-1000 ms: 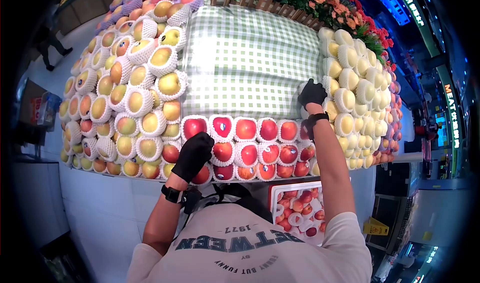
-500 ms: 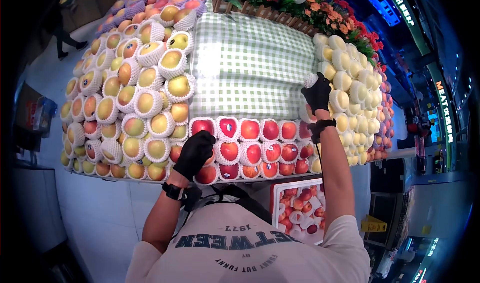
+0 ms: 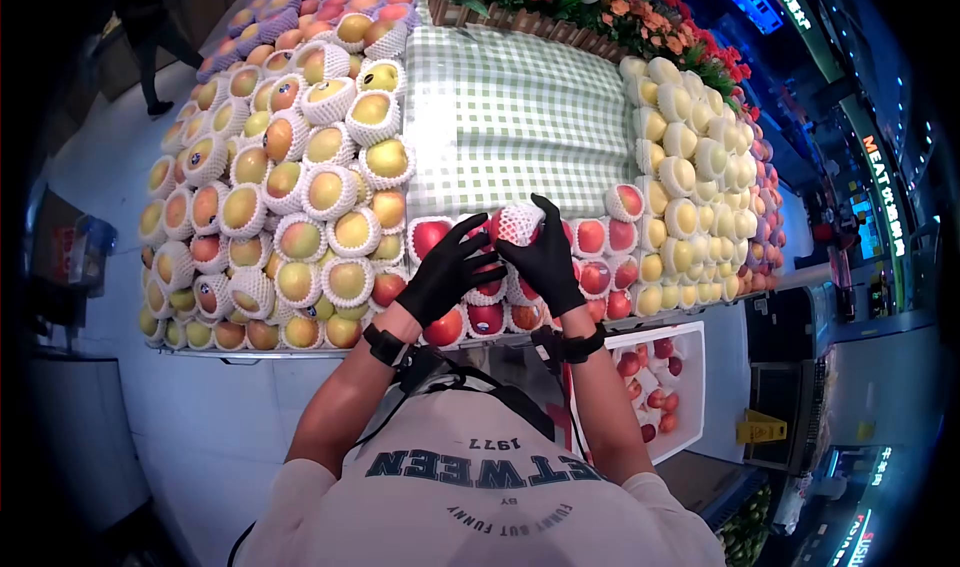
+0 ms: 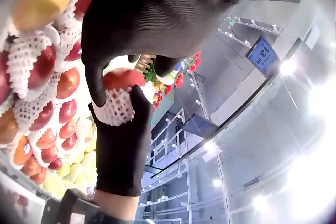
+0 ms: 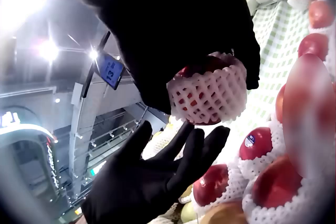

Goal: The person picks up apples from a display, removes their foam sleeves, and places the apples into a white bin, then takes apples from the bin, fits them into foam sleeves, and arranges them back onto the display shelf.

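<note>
Above the front rows of red apples (image 3: 485,319), my right hand (image 3: 545,259) grips a red apple in a white foam net (image 3: 520,225). The left hand (image 3: 455,272) is just to its left, fingers spread and slightly bent. From the right wrist, the right hand (image 5: 184,29) covers the top of the netted apple (image 5: 210,95), and the left hand (image 5: 152,179) is below with its palm and fingers open. In the left wrist view the right hand (image 4: 123,148) holds the apple (image 4: 118,106) below the left hand (image 4: 152,19); whether the left fingers touch it, I cannot tell.
Behind the red apples lies a green checked cloth (image 3: 520,117). Yellow-red netted fruit (image 3: 325,192) is piled left, pale yellow fruit (image 3: 680,177) right. One netted apple (image 3: 625,202) sits at the cloth's front right corner. Flowers (image 3: 640,17) line the back; a white box (image 3: 690,377) stands below right.
The right hand has moved left from the cloth's right edge, now with a netted apple in its grip. The left hand has moved right from the front apples and its fingers have spread.
</note>
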`<action>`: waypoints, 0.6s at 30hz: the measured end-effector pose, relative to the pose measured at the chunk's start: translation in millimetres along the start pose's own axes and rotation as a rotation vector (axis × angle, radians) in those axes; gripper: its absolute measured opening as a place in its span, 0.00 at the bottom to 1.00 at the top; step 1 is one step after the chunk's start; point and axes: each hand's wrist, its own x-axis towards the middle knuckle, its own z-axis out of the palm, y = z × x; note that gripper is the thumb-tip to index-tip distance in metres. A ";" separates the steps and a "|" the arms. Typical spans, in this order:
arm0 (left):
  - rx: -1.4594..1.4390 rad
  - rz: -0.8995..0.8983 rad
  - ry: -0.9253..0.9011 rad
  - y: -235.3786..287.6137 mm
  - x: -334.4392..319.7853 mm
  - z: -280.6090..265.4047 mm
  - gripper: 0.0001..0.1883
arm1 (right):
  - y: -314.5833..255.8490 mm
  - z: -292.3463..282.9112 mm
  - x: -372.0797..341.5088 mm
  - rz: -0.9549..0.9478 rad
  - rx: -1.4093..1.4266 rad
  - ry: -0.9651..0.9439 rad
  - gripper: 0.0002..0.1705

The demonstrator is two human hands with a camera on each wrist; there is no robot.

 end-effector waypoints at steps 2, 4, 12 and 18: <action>0.082 -0.026 0.041 -3.7 -4.8 -0.6 0.30 | -26.3 7.0 -16.8 -0.007 -0.263 -0.007 0.53; 0.208 -0.012 0.089 -7.5 -10.1 -3.8 0.34 | -39.5 17.2 -37.7 -0.019 -0.346 -0.008 0.56; 0.140 0.020 0.009 0.6 -31.5 -3.3 0.29 | -71.6 -6.2 -52.5 0.207 0.164 0.001 0.29; 0.082 -0.104 -0.064 8.6 -41.8 -5.6 0.29 | -59.5 -12.9 -58.5 0.546 0.881 -0.253 0.25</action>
